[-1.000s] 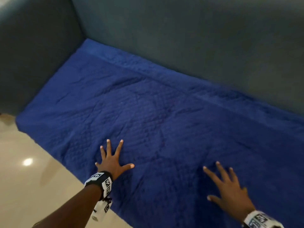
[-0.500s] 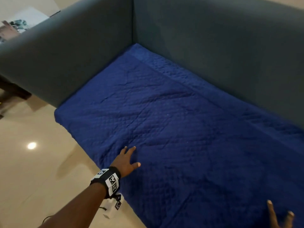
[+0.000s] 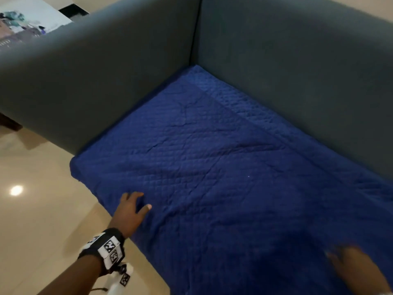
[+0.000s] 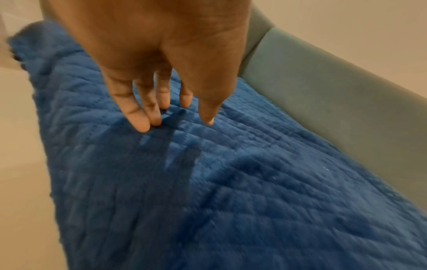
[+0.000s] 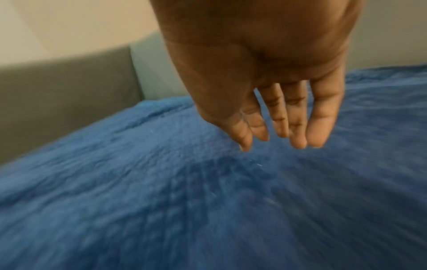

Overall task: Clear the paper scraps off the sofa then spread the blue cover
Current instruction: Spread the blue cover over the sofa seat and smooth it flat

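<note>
The quilted blue cover (image 3: 212, 167) lies spread flat over the seat of the grey sofa (image 3: 297, 71), reaching the back corner and hanging over the front edge. My left hand (image 3: 131, 207) is near the cover's front edge with straight fingers, fingertips (image 4: 143, 126) touching the fabric. My right hand (image 3: 357, 269), blurred at the lower right, hovers just above the cover (image 5: 161, 182) with its fingers (image 5: 298, 131) straight and together, holding nothing. I see no paper scraps, only a tiny white speck (image 3: 248, 176) on the cover.
The sofa's left armrest (image 3: 85, 81) and backrest wall in the seat. Glossy beige floor (image 3: 32, 220) lies in front and to the left. A pale surface with a printed picture (image 3: 23, 24) shows beyond the armrest, and a dark furniture leg (image 3: 8, 122) stands at the left edge.
My view swung toward the sofa's left corner. My left hand's spread fingers drew together near the front edge. My right hand slid down to the lower right and lifted off the cover.
</note>
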